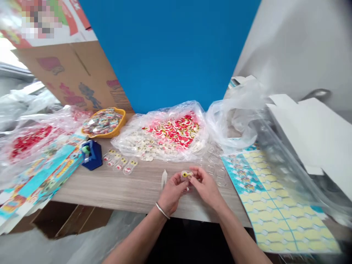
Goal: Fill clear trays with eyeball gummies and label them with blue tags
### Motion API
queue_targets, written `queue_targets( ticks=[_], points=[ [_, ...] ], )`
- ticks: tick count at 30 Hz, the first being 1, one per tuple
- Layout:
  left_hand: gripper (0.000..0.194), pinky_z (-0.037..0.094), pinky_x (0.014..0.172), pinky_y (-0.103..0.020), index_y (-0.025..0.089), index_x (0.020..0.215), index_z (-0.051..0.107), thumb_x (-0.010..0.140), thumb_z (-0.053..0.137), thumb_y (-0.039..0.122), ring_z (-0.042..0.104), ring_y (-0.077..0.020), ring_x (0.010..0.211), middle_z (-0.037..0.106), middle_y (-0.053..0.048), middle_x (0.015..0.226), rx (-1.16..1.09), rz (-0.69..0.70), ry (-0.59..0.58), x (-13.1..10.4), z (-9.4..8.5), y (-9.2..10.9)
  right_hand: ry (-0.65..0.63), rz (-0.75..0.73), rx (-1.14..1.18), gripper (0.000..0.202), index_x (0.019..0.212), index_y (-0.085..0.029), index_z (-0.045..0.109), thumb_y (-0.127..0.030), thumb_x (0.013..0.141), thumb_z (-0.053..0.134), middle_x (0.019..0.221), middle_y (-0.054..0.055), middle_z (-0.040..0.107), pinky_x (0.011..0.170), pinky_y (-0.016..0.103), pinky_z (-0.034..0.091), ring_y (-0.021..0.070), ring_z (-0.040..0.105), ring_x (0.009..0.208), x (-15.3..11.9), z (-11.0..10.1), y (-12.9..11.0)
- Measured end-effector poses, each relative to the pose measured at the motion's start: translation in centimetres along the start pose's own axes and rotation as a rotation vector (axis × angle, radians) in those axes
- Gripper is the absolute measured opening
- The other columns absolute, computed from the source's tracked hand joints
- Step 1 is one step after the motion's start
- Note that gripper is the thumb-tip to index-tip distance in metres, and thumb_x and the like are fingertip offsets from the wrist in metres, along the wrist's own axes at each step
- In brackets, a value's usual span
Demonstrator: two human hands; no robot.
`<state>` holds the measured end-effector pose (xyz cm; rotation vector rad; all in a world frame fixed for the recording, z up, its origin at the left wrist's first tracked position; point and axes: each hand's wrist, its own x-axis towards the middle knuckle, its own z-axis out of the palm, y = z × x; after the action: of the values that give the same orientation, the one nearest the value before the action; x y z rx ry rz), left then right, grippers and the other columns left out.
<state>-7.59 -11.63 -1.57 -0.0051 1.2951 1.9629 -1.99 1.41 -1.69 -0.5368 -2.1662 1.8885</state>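
Note:
Between my two hands, near the table's front edge, is a small clear plastic blister (184,173) with a yellow-and-black eye piece in it. My left hand (173,190) has its fingers closed around the blister's left side. The fingers of my right hand (205,185) pinch its right side, the thumb pressing on the front. Below the fingers a bit of red and white shows, mostly hidden. Just left of my hands lies a thin pale pointed strip (164,178). Several filled blisters (130,167) with yellow eyes and red-white pieces lie in a row farther left.
Behind my hands an open plastic bag (176,135) spills small red, white and yellow pieces. A yellow basket (121,124) of packed items and a blue tape dispenser (92,156) stand left. Empty clear blisters (220,176) and printed card sheets (275,205) lie right. A blue panel (170,55) rises behind.

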Motion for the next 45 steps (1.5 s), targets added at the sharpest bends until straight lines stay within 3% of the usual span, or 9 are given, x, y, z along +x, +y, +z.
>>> queue_targets(
  ticks=[4, 8, 13, 21, 26, 31, 39, 42, 45],
  points=[
    [0.042, 0.05, 0.064, -0.026, 0.015, 0.108, 0.058, 0.071, 0.075, 0.027, 0.064, -0.015, 0.07, 0.069, -0.006, 0.086, 0.271, 0.155, 0.224, -1.2, -4.8, 1.0, -0.163, 0.093, 0.007, 0.019, 0.088, -0.018, 0.063, -0.034, 0.08, 0.055, 0.076, 0.003, 0.071, 0.057, 0.028, 0.051, 0.0173, 0.064, 0.062, 2.7, 5.7, 1.1],
    [0.043, 0.052, 0.088, -0.042, 0.02, 0.116, 0.057, 0.076, 0.07, 0.025, 0.063, -0.0242, 0.102, 0.064, -0.01, 0.113, 0.846, 0.486, 0.554, -3.2, -10.8, 2.2, -0.183, 0.085, -0.131, 0.013, 0.088, -0.018, 0.061, -0.025, 0.08, 0.054, 0.07, 0.003, 0.069, 0.052, 0.028, 0.048, 0.0174, 0.062, 0.057, 5.4, 13.3, 1.2],
    [0.033, 0.049, 0.097, -0.044, 0.025, 0.117, 0.06, 0.085, 0.06, 0.017, 0.058, -0.0243, 0.113, 0.061, -0.009, 0.124, 1.376, 0.719, 0.563, -3.5, -15.4, 3.0, -0.161, -0.029, -0.327, 0.021, 0.1, -0.018, 0.06, -0.014, 0.08, 0.055, 0.088, 0.007, 0.069, 0.077, 0.033, 0.047, 0.0217, 0.065, 0.081, 7.8, 19.2, -0.5],
    [0.031, 0.047, 0.099, -0.044, 0.02, 0.11, 0.061, 0.082, 0.054, 0.007, 0.057, -0.0248, 0.111, 0.063, -0.01, 0.118, 1.496, 0.737, 0.615, -0.7, -17.4, 3.5, -0.189, -0.221, -0.793, 0.014, 0.098, -0.017, 0.061, -0.026, 0.095, 0.05, 0.103, 0.011, 0.062, 0.078, 0.032, 0.047, 0.0225, 0.062, 0.091, 8.4, 19.6, -1.5],
    [0.029, 0.048, 0.098, -0.047, 0.016, 0.113, 0.059, 0.084, 0.055, 0.013, 0.056, -0.0279, 0.113, 0.06, -0.015, 0.12, 1.529, 0.847, 0.602, -1.5, -17.6, 3.6, -0.246, -0.305, -0.66, 0.013, 0.102, -0.019, 0.062, -0.023, 0.093, 0.054, 0.104, 0.007, 0.062, 0.082, 0.029, 0.047, 0.0196, 0.061, 0.095, 4.7, 14.6, -1.5],
    [0.031, 0.042, 0.102, -0.053, 0.019, 0.114, 0.061, 0.083, 0.063, 0.023, 0.056, -0.0319, 0.117, 0.06, -0.015, 0.124, 1.542, 1.013, 0.519, -2.0, -14.4, 2.3, -0.23, -0.262, -0.577, 0.01, 0.089, -0.021, 0.064, -0.019, 0.091, 0.054, 0.086, 0.001, 0.062, 0.073, 0.024, 0.045, 0.0149, 0.061, 0.082, -2.4, 5.2, 0.0],
    [0.017, 0.052, 0.087, -0.039, 0.022, 0.106, 0.059, 0.091, 0.052, 0.021, 0.064, -0.0226, 0.097, 0.066, -0.007, 0.101, 1.414, 0.857, -0.111, 2.5, 0.9, -4.0, 0.252, -0.071, -0.532, 0.015, 0.096, -0.022, 0.063, -0.02, 0.094, 0.048, 0.088, 0.003, 0.064, 0.075, 0.028, 0.047, 0.0176, 0.061, 0.083, -7.8, -5.7, 3.2],
    [0.019, 0.051, 0.083, -0.04, 0.02, 0.108, 0.058, 0.092, 0.051, 0.026, 0.064, -0.0256, 0.095, 0.066, -0.009, 0.099, 1.544, 0.796, -0.057, 5.4, 4.9, -4.8, 0.353, -0.08, -0.628, 0.02, 0.105, -0.023, 0.062, -0.024, 0.096, 0.045, 0.101, 0.007, 0.063, 0.081, 0.031, 0.049, 0.0204, 0.062, 0.092, -6.9, -7.0, 4.0],
    [0.023, 0.05, 0.076, -0.036, 0.018, 0.112, 0.056, 0.091, 0.05, 0.024, 0.065, -0.025, 0.087, 0.067, -0.01, 0.095, 1.671, 0.729, 0.07, 7.3, 6.4, -4.8, 0.365, -0.076, -0.739, 0.022, 0.106, -0.022, 0.063, -0.024, 0.095, 0.044, 0.106, 0.01, 0.061, 0.081, 0.034, 0.05, 0.0221, 0.062, 0.094, -5.6, -7.4, 4.7]
  ],
)
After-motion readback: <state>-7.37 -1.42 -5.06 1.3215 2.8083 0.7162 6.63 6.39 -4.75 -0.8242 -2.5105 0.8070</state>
